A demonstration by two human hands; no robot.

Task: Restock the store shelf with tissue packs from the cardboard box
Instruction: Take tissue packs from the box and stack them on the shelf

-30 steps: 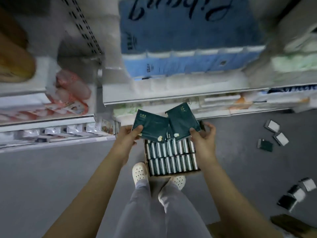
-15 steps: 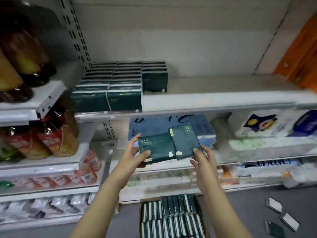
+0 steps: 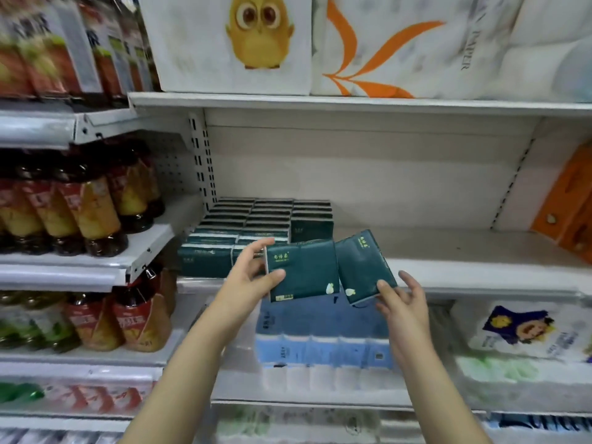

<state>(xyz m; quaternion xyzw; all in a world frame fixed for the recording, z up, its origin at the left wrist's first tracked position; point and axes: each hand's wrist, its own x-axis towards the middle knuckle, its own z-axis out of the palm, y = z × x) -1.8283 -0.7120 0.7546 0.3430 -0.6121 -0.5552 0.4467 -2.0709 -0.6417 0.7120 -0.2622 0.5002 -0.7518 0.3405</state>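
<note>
- You are working bare-handed: your left hand (image 3: 246,280) and your right hand (image 3: 407,304) are showing uncovered from wrist to fingertips.
- Your left forearm (image 3: 192,354) is showing bare down to the bottom edge of the view.
- Your right forearm (image 3: 429,373) is showing bare the same way, slim and smooth.
</note>
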